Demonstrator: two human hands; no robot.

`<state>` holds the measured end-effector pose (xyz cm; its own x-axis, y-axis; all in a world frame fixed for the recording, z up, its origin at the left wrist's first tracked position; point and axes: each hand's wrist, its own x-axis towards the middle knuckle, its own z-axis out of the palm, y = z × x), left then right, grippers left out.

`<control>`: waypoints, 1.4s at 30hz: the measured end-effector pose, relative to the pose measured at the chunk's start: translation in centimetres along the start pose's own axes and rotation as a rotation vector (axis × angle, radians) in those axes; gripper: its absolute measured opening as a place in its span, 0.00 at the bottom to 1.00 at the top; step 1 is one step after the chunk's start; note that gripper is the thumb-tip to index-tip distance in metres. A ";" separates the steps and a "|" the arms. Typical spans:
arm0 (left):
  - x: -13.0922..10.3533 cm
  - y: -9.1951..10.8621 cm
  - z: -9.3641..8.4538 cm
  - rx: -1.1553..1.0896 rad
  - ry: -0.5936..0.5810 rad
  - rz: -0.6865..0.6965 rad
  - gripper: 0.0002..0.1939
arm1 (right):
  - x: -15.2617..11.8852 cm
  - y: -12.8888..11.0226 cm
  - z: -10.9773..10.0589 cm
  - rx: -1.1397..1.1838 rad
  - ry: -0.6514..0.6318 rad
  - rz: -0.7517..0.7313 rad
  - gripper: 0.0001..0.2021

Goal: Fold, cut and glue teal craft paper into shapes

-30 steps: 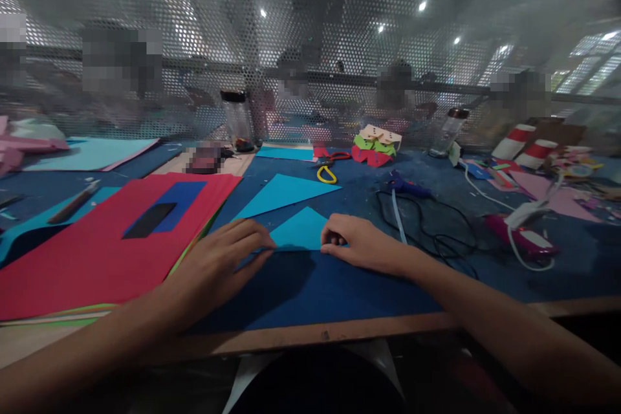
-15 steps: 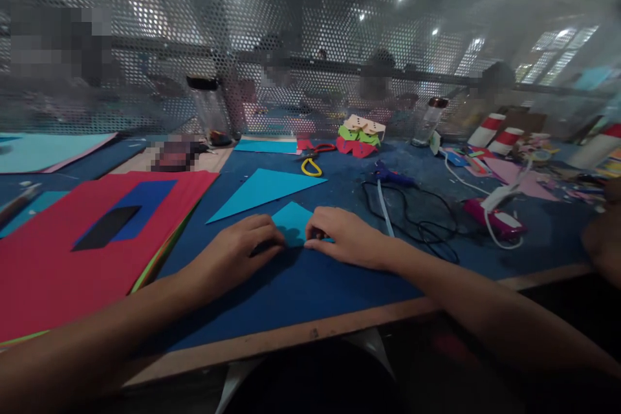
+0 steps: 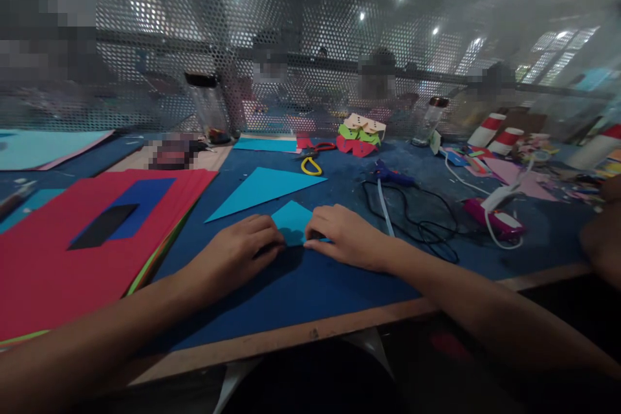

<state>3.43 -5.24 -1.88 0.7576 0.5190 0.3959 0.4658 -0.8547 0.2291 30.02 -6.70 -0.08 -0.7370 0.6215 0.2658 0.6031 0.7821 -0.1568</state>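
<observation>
A light-blue folded sheet of paper [image 3: 292, 217] lies on the dark blue table, its pointed corner facing away from me. My left hand [image 3: 250, 242] presses on its left side with curled fingers. On its right edge rests my right hand [image 3: 337, 236], thumb and fingers pinched together on the paper. The near corners are hidden under both hands. Just beyond lies a larger light-blue paper triangle [image 3: 262, 191], which neither hand touches.
Red sheets [image 3: 43, 259] with blue and black strips are stacked at left. Scissors [image 3: 311, 165] and folded paper figures [image 3: 359, 134] lie ahead. At right are a blue glue gun [image 3: 392, 174], black cable [image 3: 436, 233] and magenta power block [image 3: 502, 220]. Perforated mesh [image 3: 301, 32] stands behind.
Both hands keep almost the same place on the small blue paper. The view has shifted very slightly; nothing else has visibly moved.
</observation>
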 end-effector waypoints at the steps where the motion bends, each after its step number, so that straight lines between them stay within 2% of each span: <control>1: 0.0 0.1 0.0 0.010 0.004 0.008 0.11 | 0.0 0.0 0.1 -0.014 -0.001 -0.005 0.09; 10: -0.5 0.0 -0.2 0.036 0.002 -0.001 0.09 | 0.2 0.5 0.5 -0.040 0.008 -0.044 0.11; 24: -0.4 -0.6 -0.4 -0.030 -0.033 -0.095 0.09 | 0.2 0.6 0.4 0.018 0.010 0.000 0.11; 42: -0.9 -0.1 -1.0 0.082 -0.040 -0.061 0.10 | 0.0 0.3 0.1 -0.001 -0.016 0.004 0.11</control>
<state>2.25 -5.61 -1.36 0.7438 0.5711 0.3474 0.5460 -0.8189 0.1769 30.15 -6.51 -0.25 -0.7394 0.6252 0.2500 0.6061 0.7797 -0.1572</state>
